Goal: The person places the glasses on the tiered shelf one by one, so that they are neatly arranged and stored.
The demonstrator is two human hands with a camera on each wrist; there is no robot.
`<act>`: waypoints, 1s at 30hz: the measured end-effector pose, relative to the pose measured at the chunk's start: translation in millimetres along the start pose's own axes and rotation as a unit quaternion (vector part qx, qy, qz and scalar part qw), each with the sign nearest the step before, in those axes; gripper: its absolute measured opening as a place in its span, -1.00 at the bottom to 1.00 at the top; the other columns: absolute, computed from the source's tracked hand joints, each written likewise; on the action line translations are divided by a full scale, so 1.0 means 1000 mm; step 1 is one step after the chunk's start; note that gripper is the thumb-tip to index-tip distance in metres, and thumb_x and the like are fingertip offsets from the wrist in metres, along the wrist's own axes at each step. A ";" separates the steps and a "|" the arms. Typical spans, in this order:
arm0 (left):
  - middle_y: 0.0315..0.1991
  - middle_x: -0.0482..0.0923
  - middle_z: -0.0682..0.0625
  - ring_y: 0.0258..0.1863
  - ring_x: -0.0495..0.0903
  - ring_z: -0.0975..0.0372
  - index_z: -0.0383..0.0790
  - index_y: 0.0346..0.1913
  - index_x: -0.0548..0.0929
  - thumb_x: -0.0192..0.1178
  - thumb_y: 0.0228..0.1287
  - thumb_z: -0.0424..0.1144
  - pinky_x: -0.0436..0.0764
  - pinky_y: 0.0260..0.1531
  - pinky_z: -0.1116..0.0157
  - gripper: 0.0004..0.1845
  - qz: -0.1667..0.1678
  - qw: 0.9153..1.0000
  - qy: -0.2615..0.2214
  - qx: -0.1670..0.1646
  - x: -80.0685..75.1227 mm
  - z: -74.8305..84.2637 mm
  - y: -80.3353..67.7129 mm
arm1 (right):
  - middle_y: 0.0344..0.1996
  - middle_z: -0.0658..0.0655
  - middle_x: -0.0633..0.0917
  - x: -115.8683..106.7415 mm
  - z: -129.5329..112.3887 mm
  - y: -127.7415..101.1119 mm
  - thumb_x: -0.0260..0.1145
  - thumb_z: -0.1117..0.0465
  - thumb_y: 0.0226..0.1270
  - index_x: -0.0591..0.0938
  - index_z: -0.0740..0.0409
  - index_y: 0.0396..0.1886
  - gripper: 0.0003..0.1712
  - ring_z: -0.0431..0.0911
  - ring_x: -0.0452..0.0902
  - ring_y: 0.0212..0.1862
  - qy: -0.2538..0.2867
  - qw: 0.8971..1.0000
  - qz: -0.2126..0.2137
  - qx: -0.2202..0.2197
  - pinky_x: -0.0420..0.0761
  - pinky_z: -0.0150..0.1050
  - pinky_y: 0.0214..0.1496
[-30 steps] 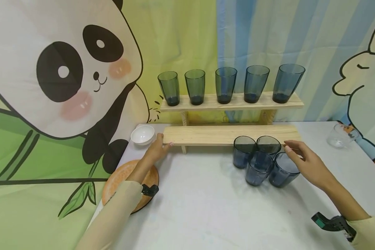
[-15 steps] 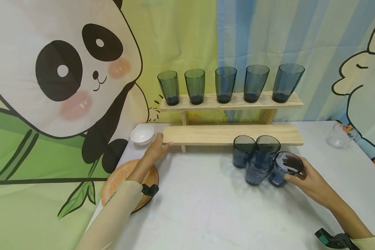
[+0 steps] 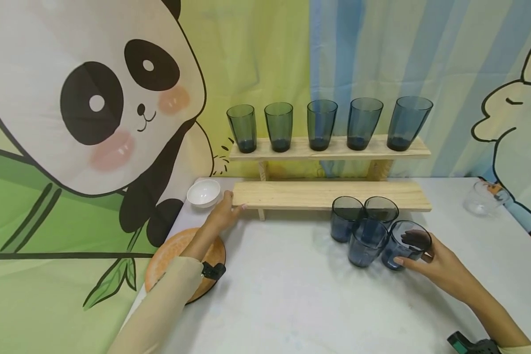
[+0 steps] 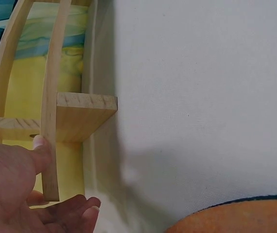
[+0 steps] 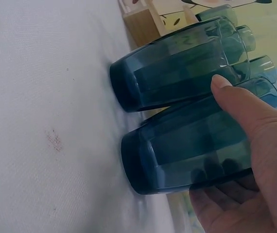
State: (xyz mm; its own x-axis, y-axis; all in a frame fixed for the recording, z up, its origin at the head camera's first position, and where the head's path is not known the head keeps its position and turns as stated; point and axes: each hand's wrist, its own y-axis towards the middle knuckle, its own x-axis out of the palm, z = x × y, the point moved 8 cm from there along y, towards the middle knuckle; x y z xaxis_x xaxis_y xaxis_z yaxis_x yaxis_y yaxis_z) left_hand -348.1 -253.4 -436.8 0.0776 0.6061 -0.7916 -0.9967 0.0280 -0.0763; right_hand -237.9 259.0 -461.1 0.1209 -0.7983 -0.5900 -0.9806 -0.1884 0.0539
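Cups (image 3: 366, 231): five already sit on the top shelf (image 3: 329, 147), four wait on the table (image 3: 292, 295), lower shelf (image 3: 327, 194) bare. Right hand (image 3: 433, 260) is wrapped round the nearest cup (image 3: 404, 246), not lifted yet; left hand (image 3: 223, 214) grips the lower shelf's end.

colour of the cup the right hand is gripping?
Translucent dark blue cup, gripped by the right hand; clearest in the right wrist view.
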 end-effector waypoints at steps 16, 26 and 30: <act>0.37 0.27 -0.46 0.30 0.36 -0.22 -0.31 0.42 0.10 0.10 0.51 0.06 0.36 0.22 -0.11 -0.30 0.006 1.000 0.011 -0.003 -0.002 0.001 0.003 | 0.20 0.36 0.50 0.003 0.006 -0.001 0.52 -0.07 0.22 0.33 0.27 0.37 -0.10 -0.12 0.40 0.20 -0.051 0.999 0.006 0.009 0.50 -0.56 -0.06; 0.33 0.30 -0.47 0.27 0.40 -0.23 -0.32 0.40 0.12 0.12 0.50 0.05 0.38 0.21 -0.11 -0.31 0.008 1.000 0.009 0.006 -0.002 -0.001 0.003 | 0.25 0.54 0.38 -0.017 0.003 -0.013 0.49 -0.14 0.23 0.22 0.44 0.41 0.05 0.51 0.31 0.22 -0.060 0.995 0.015 0.074 0.60 0.12 -0.02; 0.32 0.33 -0.47 0.23 0.43 -0.23 -0.32 0.40 0.12 0.12 0.50 0.04 0.40 0.17 -0.12 -0.31 0.007 1.000 0.005 0.003 -0.001 -0.002 0.002 | 0.27 0.61 0.31 -0.034 -0.007 -0.013 0.50 -0.14 0.22 0.15 0.48 0.43 0.11 0.62 0.26 0.19 -0.068 0.992 0.047 0.092 0.56 0.24 -0.02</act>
State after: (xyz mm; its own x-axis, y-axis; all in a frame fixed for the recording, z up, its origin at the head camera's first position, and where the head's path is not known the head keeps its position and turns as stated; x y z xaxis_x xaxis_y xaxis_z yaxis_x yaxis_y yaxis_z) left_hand -349.6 -255.4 -437.7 0.0634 0.5991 -0.7981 -0.9978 0.0246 -0.0608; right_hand -227.9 285.0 -436.4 0.0188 -0.7201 -0.6936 -0.9996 0.0008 -0.0278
